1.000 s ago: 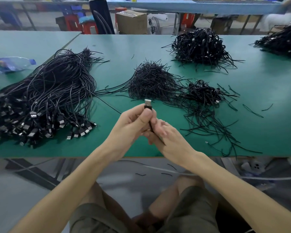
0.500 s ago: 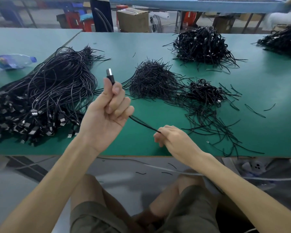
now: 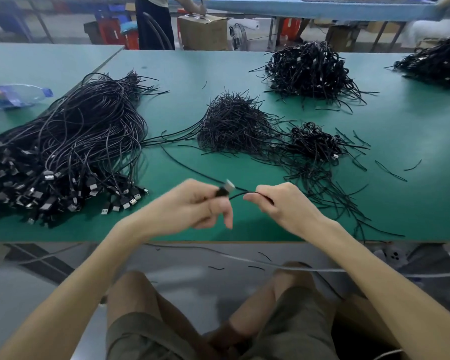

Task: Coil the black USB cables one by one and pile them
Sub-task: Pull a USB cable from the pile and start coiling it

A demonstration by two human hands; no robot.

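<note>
A: Where's our thin black USB cable (image 3: 240,194)?
B: Just right of the big loose bundle of black cables (image 3: 70,152). Left hand (image 3: 192,203) pinches its plug end (image 3: 228,185), right hand (image 3: 278,203) pinches the cord beside; short span, likely to start our loop.
A: Axis?
B: Plug points away from the bundle; tail runs back toward it.

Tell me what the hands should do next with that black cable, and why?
Probably the right hand should bring its pinched stretch of cable over to the left hand, which grips the plug, making a first loop: the rest lies uncoiled across the table.
</note>
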